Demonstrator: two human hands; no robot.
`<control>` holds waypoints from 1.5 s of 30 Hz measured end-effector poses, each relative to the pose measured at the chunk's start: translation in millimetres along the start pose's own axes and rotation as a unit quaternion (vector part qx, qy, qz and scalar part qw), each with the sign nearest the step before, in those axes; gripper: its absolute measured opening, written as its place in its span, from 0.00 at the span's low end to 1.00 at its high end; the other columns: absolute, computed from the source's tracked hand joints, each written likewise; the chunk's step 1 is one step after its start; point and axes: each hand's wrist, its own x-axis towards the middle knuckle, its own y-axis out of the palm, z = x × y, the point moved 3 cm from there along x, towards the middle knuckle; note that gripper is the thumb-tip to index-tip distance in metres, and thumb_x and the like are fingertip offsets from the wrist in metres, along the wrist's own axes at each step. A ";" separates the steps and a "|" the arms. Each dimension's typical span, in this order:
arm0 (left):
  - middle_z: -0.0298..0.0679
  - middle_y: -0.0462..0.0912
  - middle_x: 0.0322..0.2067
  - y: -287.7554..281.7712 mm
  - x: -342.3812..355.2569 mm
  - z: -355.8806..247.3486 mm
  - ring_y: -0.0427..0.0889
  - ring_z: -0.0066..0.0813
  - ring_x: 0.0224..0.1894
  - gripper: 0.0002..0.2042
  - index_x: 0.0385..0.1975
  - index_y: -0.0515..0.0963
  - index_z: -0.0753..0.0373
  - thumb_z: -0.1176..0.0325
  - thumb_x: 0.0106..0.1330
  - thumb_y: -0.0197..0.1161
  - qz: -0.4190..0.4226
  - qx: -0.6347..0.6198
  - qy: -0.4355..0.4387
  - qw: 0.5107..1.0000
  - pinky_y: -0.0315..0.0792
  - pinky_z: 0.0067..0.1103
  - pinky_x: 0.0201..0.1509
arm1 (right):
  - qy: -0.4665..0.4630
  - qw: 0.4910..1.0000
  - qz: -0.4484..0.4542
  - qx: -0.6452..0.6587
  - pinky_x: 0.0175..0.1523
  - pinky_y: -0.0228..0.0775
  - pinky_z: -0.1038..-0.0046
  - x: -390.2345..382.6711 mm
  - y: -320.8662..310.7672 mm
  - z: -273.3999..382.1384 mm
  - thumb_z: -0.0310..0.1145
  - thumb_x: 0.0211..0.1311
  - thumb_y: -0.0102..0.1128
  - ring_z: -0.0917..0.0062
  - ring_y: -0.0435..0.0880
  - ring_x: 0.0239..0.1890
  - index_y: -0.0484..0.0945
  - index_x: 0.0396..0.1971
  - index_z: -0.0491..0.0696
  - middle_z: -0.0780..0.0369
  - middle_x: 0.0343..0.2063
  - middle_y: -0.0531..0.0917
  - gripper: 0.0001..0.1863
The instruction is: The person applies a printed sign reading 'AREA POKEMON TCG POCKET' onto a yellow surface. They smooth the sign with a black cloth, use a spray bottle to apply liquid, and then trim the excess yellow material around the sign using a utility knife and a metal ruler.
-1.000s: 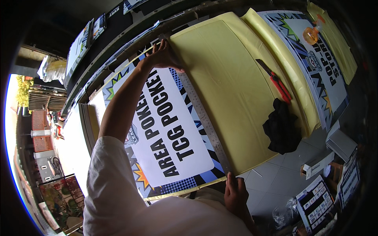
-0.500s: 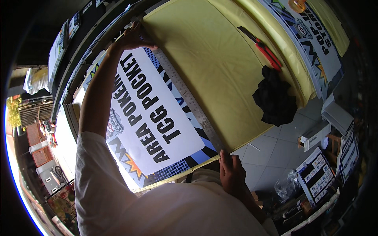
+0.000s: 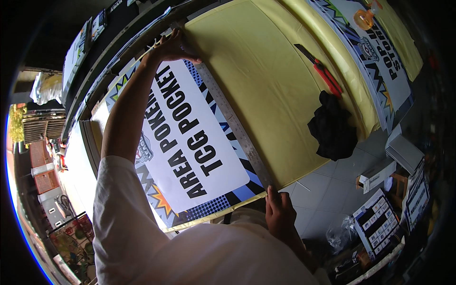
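Note:
A long steel ruler (image 3: 228, 116) lies along the right edge of a printed board (image 3: 221, 183) with black lettering and a blue comic border, beside a yellow sheet (image 3: 247, 61). My left hand (image 3: 175, 50) rests at the ruler's far end with thumb and fingers spread. My right hand (image 3: 279, 213) grips the ruler's near end at the front edge. Right of these, a red-and-black box cutter (image 3: 323, 73) lies on the yellow sheet with its blade out, next to a crumpled black cloth (image 3: 332, 128).
Another printed board (image 3: 389, 90) sits at the right with an orange spray bottle (image 3: 365, 19) on it. Boxes (image 3: 403, 154), an upright panel (image 3: 375, 225) and clear plastic (image 3: 339, 232) are low on the right. Dark rails and stacked boards run along the upper left.
The whole view has shifted, leaving the scene higher and further left in the picture than a second ago. Both hands remain at the two ends of the ruler.

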 end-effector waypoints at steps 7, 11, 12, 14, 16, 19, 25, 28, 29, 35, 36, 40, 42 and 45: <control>0.48 0.49 0.81 -28.6 -6.0 -33.2 0.34 0.71 0.81 0.53 0.66 0.77 0.46 0.23 0.38 0.76 0.107 -0.002 -0.013 0.994 0.38 0.71 0.76 | -0.003 1.000 0.000 0.009 0.36 0.79 0.65 -1.8 -2.0 -1.7 0.28 0.68 0.68 0.62 0.85 0.36 0.77 0.67 0.51 0.56 0.38 0.78 0.27; 0.46 0.49 0.81 -42.6 -19.0 -39.3 0.33 0.75 0.80 0.44 0.59 0.84 0.41 0.24 0.39 0.77 0.114 -0.025 -0.044 0.992 0.36 0.75 0.73 | -0.004 1.000 -0.008 0.024 0.37 0.79 0.64 -4.6 2.3 -3.0 0.30 0.66 0.70 0.62 0.83 0.36 0.77 0.67 0.52 0.55 0.42 0.78 0.29; 0.48 0.46 0.82 -41.9 -19.5 -38.0 0.34 0.72 0.81 0.56 0.70 0.75 0.44 0.23 0.36 0.77 0.127 -0.019 -0.056 0.990 0.37 0.72 0.75 | 0.002 1.000 0.000 0.023 0.39 0.78 0.64 -4.3 1.1 -1.8 0.31 0.64 0.71 0.62 0.82 0.37 0.77 0.67 0.52 0.54 0.43 0.77 0.30; 0.52 0.40 0.82 -34.8 -20.9 -34.9 0.34 0.69 0.81 0.72 0.80 0.55 0.50 0.20 0.31 0.77 0.107 -0.036 -0.071 0.991 0.36 0.68 0.78 | 0.016 1.000 0.017 0.021 0.42 0.78 0.63 0.6 -13.5 6.8 0.33 0.62 0.73 0.63 0.80 0.40 0.78 0.67 0.51 0.54 0.45 0.76 0.31; 0.56 0.37 0.82 -29.3 -20.9 -33.9 0.35 0.67 0.82 0.81 0.83 0.38 0.55 0.17 0.29 0.74 0.106 -0.051 -0.074 0.990 0.34 0.64 0.80 | -0.016 0.999 0.002 -0.029 0.46 0.76 0.63 14.9 -34.9 14.7 0.35 0.59 0.75 0.64 0.77 0.44 0.83 0.60 0.50 0.55 0.46 0.75 0.27; 0.55 0.35 0.82 -17.7 -16.7 -26.2 0.32 0.67 0.82 0.82 0.82 0.37 0.56 0.19 0.29 0.77 0.109 -0.058 -0.081 0.989 0.36 0.64 0.80 | -0.073 0.993 -0.074 -0.056 0.49 0.75 0.62 52.6 -67.9 0.3 0.34 0.61 0.75 0.63 0.77 0.47 0.86 0.53 0.47 0.55 0.46 0.76 0.21; 0.54 0.34 0.82 -29.9 -22.4 -33.0 0.31 0.67 0.81 0.82 0.82 0.34 0.58 0.19 0.30 0.76 0.127 -0.054 -0.094 0.986 0.36 0.65 0.79 | 0.005 0.957 -0.246 -0.154 0.63 0.72 0.54 219.4 -127.1 -64.9 0.33 0.76 0.60 0.56 0.79 0.60 0.78 0.62 0.42 0.51 0.56 0.78 0.20; 0.54 0.34 0.82 -29.3 -21.8 -36.6 0.30 0.66 0.81 0.83 0.82 0.34 0.59 0.18 0.30 0.76 0.127 -0.070 -0.090 0.985 0.36 0.66 0.79 | 0.037 0.948 -0.193 -0.251 0.64 0.73 0.56 272.3 -123.4 -99.6 0.36 0.76 0.58 0.55 0.80 0.60 0.76 0.64 0.43 0.51 0.58 0.78 0.21; 0.55 0.33 0.82 -29.8 -22.9 -35.7 0.29 0.67 0.81 0.83 0.82 0.34 0.60 0.19 0.30 0.76 0.133 -0.074 -0.089 0.984 0.37 0.66 0.79 | 0.050 0.948 -0.162 -0.271 0.63 0.73 0.57 282.5 -121.0 -101.7 0.36 0.76 0.58 0.54 0.80 0.59 0.76 0.63 0.43 0.51 0.58 0.78 0.21; 0.54 0.32 0.82 -33.4 -28.8 -34.5 0.29 0.68 0.81 0.82 0.82 0.35 0.60 0.20 0.31 0.77 0.138 -0.079 -0.093 0.983 0.39 0.67 0.78 | 0.085 0.973 -0.111 -0.181 0.58 0.74 0.54 297.3 -111.4 -95.6 0.30 0.70 0.63 0.52 0.81 0.54 0.77 0.49 0.41 0.50 0.47 0.80 0.13; 0.54 0.32 0.82 -33.8 -28.8 -35.0 0.29 0.68 0.81 0.82 0.82 0.35 0.60 0.21 0.31 0.77 0.138 -0.081 -0.091 0.983 0.40 0.67 0.78 | 0.086 0.974 -0.117 -0.172 0.57 0.74 0.54 298.8 -111.1 -96.8 0.30 0.69 0.64 0.52 0.81 0.54 0.77 0.48 0.41 0.50 0.46 0.80 0.12; 0.54 0.32 0.82 -34.2 -27.0 -35.7 0.30 0.70 0.81 0.83 0.82 0.35 0.62 0.21 0.29 0.78 0.132 -0.097 -0.090 0.982 0.39 0.68 0.77 | 0.135 0.980 -0.066 -0.130 0.56 0.74 0.51 312.6 -113.4 -106.5 0.29 0.68 0.62 0.49 0.83 0.52 0.72 0.50 0.41 0.47 0.45 0.82 0.15; 0.54 0.33 0.82 -26.4 -25.9 -28.8 0.29 0.73 0.80 0.87 0.81 0.35 0.65 0.21 0.23 0.79 0.117 -0.113 -0.094 0.982 0.36 0.70 0.76 | 0.154 0.979 -0.041 -0.127 0.57 0.73 0.50 321.5 -113.1 -105.1 0.29 0.69 0.62 0.46 0.83 0.52 0.70 0.52 0.41 0.45 0.47 0.83 0.17; 0.55 0.34 0.82 -26.9 -26.0 -30.9 0.29 0.73 0.80 0.86 0.81 0.35 0.66 0.21 0.24 0.79 0.118 -0.116 -0.091 0.982 0.35 0.70 0.76 | 0.150 0.974 -0.056 -0.160 0.57 0.74 0.48 331.3 -107.4 -107.2 0.28 0.72 0.58 0.44 0.83 0.54 0.68 0.53 0.42 0.44 0.52 0.83 0.15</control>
